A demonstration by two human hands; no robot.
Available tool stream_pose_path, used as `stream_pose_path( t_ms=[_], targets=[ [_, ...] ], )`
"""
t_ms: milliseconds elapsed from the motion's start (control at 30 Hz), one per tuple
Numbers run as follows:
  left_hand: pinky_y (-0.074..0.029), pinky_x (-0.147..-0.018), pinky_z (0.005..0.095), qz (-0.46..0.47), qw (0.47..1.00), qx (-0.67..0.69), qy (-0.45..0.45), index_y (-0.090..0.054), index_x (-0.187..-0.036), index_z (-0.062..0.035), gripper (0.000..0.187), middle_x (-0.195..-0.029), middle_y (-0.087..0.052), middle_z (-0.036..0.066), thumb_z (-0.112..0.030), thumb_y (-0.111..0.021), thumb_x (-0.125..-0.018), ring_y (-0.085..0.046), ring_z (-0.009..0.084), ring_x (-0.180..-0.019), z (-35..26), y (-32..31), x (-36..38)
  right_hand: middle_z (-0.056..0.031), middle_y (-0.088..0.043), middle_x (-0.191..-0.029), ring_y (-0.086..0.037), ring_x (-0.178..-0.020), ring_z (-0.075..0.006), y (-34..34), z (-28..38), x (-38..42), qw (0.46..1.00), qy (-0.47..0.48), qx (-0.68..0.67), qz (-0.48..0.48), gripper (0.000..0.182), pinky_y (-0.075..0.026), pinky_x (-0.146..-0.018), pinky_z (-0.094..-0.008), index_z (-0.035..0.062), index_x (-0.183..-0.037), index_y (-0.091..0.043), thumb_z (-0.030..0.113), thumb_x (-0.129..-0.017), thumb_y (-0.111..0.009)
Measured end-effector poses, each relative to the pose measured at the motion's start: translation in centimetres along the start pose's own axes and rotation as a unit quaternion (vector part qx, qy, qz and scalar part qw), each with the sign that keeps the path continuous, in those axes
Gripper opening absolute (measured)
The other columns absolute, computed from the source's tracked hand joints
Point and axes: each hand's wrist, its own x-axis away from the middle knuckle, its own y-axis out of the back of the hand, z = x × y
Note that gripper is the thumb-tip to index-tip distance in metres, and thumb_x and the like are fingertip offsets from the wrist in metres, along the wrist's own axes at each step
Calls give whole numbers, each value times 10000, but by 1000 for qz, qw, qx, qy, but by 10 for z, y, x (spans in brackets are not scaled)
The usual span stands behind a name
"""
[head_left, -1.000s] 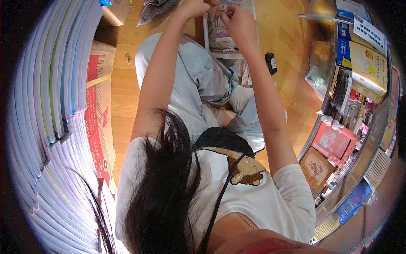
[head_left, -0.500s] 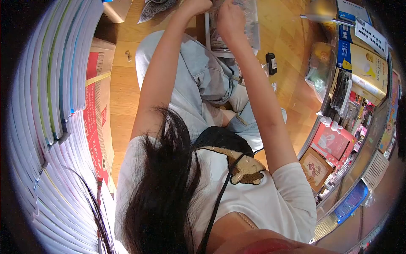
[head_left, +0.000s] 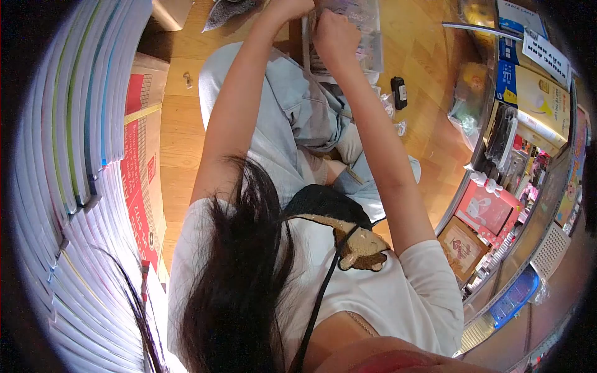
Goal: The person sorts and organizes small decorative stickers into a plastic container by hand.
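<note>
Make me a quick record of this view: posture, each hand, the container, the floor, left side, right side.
Posture: seated on the wooden floor, legs crossed
Left hand: at the top edge, partly cut off; grip unclear
Right hand: fingers curled, over the container; contents of the grip hidden
Container: plastic bin, packets inside
Floor: small black object, right of the bin
Left side: stacked papers or books, red-and-brown carton
Right side: shelf goods, including a pink rabbit item

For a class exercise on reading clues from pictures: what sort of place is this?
Probably a small stationery or gift shop, or its stockroom. What look like notebooks are stacked high on the left; on the right are a pink rabbit-printed item and a box marked "TABLE LAMP".
</note>
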Motion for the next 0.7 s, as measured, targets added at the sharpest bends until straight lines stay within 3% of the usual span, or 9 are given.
stream_pose_path(
  t_ms=[133,200,433,533,600,633,700],
  targets=[
    [-477,-850,352,-2,999,-20,35,-646,-1019,-15,331,-1003,-663,173,-43,-474,-738,-626,276,-963,-11,3,5,-185,-656,-762,-655,-709,-367,5,1,0,999,18,21,31,137,-510,-574,-454,38,-710,-650,153,-742,-583],
    [-477,-849,349,-2,1000,-8,8,-649,-1016,-16,334,-1001,-665,169,-41,-471,-734,-627,270,-962,-1,0,1,-182,-658,-762,-660,-709,-353,0,5,-2,998,20,38,47,127,-511,-570,-445,47,-700,-661,142,-733,-583],
    [-494,-806,326,-7,1000,-1,1,-662,-989,-22,315,-971,-673,158,-47,-482,-731,-640,256,-919,4,-2,-2,-141,-660,-794,-664,-732,-322,-19,5,-3,997,35,69,-3,105,-518,-584,-409,69,-708,-682,111,-724,-586],
    [-503,-725,350,14,999,-14,-31,-666,-967,-26,280,-880,-679,160,-114,-539,-733,-648,261,-821,14,3,-1,-127,-650,-821,-651,-754,-309,-16,4,0,996,43,74,0,92,-516,-609,-395,75,-723,-682,108,-727,-596],
    [-485,-693,315,52,995,-25,-87,-655,-985,-43,310,-833,-649,82,-296,-589,-817,-608,176,-763,65,3,-20,-116,-639,-850,-637,-774,-289,-4,1,12,997,60,57,-9,72,-510,-635,-379,94,-747,-682,115,-731,-615],
    [-475,-678,298,73,990,-30,-114,-650,-994,-52,362,-810,-633,43,-386,-615,-860,-588,134,-734,85,2,-25,-104,-630,-862,-622,-780,-281,9,-1,19,995,71,-5,-71,77,-500,-643,-380,106,-778,-685,128,-739,-623],
    [-477,-692,315,92,979,-136,-124,-652,-960,-36,386,-800,-641,65,-402,-638,-836,-592,154,-744,90,5,-17,-82,-611,-887,-591,-792,-265,41,-6,36,969,93,-127,-193,103,-478,-659,-382,129,-841,-690,154,-755,-638]
  ],
)
